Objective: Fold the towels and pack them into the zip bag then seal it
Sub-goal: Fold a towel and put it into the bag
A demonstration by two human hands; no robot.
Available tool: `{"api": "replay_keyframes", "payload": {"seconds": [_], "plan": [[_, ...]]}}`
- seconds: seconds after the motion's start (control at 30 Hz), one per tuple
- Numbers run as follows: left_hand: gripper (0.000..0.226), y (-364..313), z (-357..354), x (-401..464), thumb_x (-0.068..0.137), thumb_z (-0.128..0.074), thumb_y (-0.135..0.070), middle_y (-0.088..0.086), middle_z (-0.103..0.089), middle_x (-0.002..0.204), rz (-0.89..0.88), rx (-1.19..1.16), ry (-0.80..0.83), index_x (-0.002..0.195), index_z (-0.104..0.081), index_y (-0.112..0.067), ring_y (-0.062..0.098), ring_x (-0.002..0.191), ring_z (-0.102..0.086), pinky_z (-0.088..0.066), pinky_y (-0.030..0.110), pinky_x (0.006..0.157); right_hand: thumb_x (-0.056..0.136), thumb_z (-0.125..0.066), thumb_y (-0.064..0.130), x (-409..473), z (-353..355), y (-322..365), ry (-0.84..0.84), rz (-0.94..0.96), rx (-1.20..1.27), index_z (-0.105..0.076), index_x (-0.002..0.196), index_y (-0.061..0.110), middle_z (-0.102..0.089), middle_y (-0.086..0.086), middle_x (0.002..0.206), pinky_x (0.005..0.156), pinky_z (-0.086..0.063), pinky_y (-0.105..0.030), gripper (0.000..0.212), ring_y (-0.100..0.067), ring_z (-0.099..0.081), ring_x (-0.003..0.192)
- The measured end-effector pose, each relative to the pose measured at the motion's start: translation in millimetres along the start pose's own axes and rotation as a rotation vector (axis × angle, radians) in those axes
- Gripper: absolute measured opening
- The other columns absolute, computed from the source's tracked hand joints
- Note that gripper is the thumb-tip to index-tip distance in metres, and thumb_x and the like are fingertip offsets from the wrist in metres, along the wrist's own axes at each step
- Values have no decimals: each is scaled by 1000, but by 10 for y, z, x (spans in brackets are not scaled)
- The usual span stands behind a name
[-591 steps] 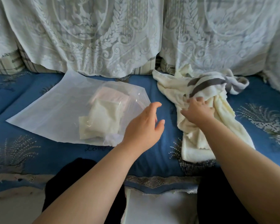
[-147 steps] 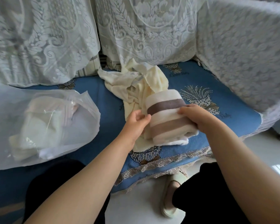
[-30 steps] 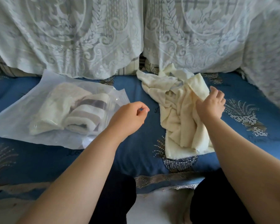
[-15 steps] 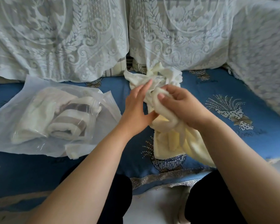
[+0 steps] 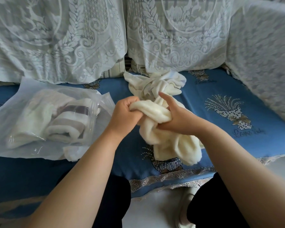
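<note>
Cream towel (image 5: pixel 156 112) bunched over blue sofa cushion (image 5: pixel 220 125), gripped by left hand (image 5: pixel 125 116) and right hand (image 5: pixel 176 119), probably seeking an edge for folding; open zip bag (image 5: pixel 23 104) alongside, already holding rolled towels (image 5: pixel 62 122).

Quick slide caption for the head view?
Both hands, left hand and right hand, grip a cream towel beside the open zip bag.
</note>
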State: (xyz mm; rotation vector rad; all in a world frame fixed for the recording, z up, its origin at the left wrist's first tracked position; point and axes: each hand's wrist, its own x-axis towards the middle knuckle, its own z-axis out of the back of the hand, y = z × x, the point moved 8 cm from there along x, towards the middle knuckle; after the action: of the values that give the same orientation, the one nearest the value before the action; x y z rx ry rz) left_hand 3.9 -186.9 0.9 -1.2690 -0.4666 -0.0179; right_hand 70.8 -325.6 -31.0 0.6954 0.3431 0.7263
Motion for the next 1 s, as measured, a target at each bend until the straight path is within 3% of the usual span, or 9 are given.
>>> {"api": "replay_keyframes", "payload": {"seconds": [0.1, 0.17, 0.27, 0.4, 0.5, 0.6, 0.67, 0.83, 1.0], "plan": [[23, 45, -112, -28, 69, -54, -11, -16, -47, 55, 67, -6, 180, 55, -50, -29, 2, 56, -41, -34, 18, 50, 69, -76, 49, -66, -120, -60, 370, -11, 282, -36, 143, 29, -59, 8, 128, 96, -47, -25, 87, -9, -57, 117], [10, 60, -139, -37, 68, -59, -16, -15, -55, 65, 67, 47, 232, 67, -56, -26, 5, 66, -48, -38, 22, 58, 78, -70, 49, -27, -15, -58, 262, 11, 420, -55, 125, 34, -65, 12, 120, 90, -50, -22, 51, -8, -61, 110], [10, 71, -206, -78, 62, -64, -27, -15, -59, 71, 48, 83, 260, 69, -59, -25, 5, 70, -52, -42, 24, 63, 93, -58, 27, 140, 81, 47, -43, 103, 223, -59, 106, 51, -60, 20, 115, 92, -42, -16, 27, 6, -55, 105], [23, 143, -313, -128, 61, -67, -33, -10, -61, 69, 56, 141, 312, 66, -55, -14, 10, 67, -55, -45, 28, 60, 93, -56, 20, 358, -177, 38, 80, 178, -249, -65, 115, 29, -53, 6, 129, 94, -29, -26, 26, -15, -44, 121], [28, 167, -285, -159, 60, -62, -48, -13, -47, 52, 27, 375, 293, 60, -50, -22, 6, 53, -39, -31, 25, 49, 89, -51, 33, 534, -118, -302, 80, -23, -648, -59, 115, 27, -44, 1, 134, 93, -31, -41, 27, -28, -39, 120], [17, 153, -235, -135, 74, -58, -57, -10, -59, 62, -33, 809, 301, 68, -57, -41, 15, 63, -55, -33, 28, 52, 82, -55, 40, 621, 286, -410, -278, -138, -662, -59, 95, 21, -58, -1, 95, 76, -32, -36, 24, -28, -55, 93], [34, 184, -198, -45, 87, -46, -58, 1, -68, 82, -7, 1060, 276, 92, -67, -31, 24, 76, -60, -34, 29, 58, 76, -58, 30, 525, 593, -359, -605, -131, -576, -58, 81, 14, -57, -3, 72, 71, -32, -37, 16, -31, -57, 75], [40, 163, -41, 64, 97, -35, -48, 6, -69, 100, -39, 1290, 92, 114, -63, -27, 28, 94, -59, -32, 31, 74, 65, -49, 5, -59, 1204, -123, -1254, 85, -218, -56, 75, 7, -59, -10, 72, 65, -34, -35, 13, -29, -53, 71], [49, 386, 248, 173, 92, -44, -30, 7, -56, 132, 88, 1292, 5, 140, -39, -34, 31, 121, -44, -30, 42, 100, 74, -48, 14, -206, 1456, -256, -1192, 0, -97, -57, 101, 12, -60, 1, 82, 57, -32, -31, 29, -19, -48, 71]]}}
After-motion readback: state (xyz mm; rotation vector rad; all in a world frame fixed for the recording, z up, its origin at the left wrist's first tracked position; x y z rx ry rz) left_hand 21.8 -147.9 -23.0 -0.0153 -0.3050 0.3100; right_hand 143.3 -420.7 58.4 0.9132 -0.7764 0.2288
